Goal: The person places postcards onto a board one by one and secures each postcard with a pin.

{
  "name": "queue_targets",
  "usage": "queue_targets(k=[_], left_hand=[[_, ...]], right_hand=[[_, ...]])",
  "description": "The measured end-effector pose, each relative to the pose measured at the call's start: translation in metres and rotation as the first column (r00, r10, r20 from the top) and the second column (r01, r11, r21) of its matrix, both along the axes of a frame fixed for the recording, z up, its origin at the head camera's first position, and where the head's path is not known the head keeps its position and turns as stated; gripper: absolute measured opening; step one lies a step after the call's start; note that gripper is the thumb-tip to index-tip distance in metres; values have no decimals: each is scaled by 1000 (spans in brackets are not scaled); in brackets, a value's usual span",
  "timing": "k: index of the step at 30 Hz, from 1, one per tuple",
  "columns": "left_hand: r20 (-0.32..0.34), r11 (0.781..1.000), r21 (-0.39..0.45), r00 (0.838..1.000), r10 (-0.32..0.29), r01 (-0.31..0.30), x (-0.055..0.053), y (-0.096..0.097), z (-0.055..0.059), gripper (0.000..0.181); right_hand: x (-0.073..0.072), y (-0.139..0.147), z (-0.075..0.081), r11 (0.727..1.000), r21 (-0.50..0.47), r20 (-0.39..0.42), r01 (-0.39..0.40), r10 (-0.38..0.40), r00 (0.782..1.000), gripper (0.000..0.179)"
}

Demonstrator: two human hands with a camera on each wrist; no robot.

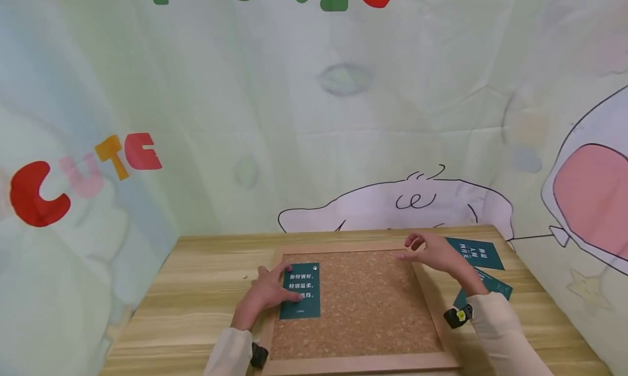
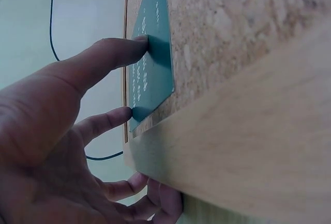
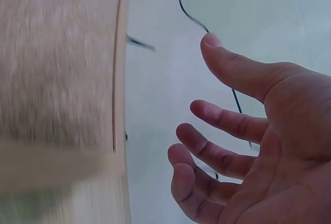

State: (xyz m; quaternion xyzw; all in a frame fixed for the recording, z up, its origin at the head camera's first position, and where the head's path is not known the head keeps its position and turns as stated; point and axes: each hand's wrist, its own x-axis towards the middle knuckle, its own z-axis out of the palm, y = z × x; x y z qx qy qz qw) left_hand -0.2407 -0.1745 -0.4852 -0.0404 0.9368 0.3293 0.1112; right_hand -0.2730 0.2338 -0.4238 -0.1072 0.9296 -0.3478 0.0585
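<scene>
A framed cork board (image 1: 363, 305) lies on the wooden table. On its left part sits a dark green card (image 1: 309, 305) with white printed characters, and a small pale pin head (image 1: 315, 267) shows at its upper right corner. My left hand (image 1: 269, 289) rests over the board's left edge, thumb and index finger pressing on the card; in the left wrist view its other fingers bend beside the frame (image 2: 217, 157). Above the board's upper right corner hovers my right hand (image 1: 434, 250). Its fingers are loosely bent and hold nothing in the right wrist view.
Two more green cards, an upper one (image 1: 483, 254) and a lower one (image 1: 495, 291), lie right of the board, partly behind my right arm. A tiny pale piece (image 1: 245, 277) lies on the table at left. A printed curtain (image 1: 275, 120) hangs behind.
</scene>
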Motion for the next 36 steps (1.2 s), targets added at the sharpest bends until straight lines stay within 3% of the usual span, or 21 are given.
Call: queue_targets(k=[10,16,20,23,31,36], left_hand=[[-5,1000,6,1000,-7,7,1,-1,-6,79],[6,1000,-5,1000,-6,6,1,-2,-5,79],[6,1000,-8,1000,-8,8,2,-3,-2,79],[9,1000,-2,1000,-8,8,2,-4,-1,80],[10,1000,7,1000,-15,15,-2,-4,-4,80],[2,1000,14,1000,-20,20,-2,-3,-4,79]], right_hand=[[13,69,-7,993,56,7,103,-103,995,59],[18,116,-27,972,131,31,194,-199,979,71],[23,140,-41,963,128,60,235,-244,968,75],[28,151,-49,961,121,84,249,-260,962,81],[40,165,-61,933,216,119,287,-317,941,110],[46,172,-66,913,259,172,314,-364,915,108]])
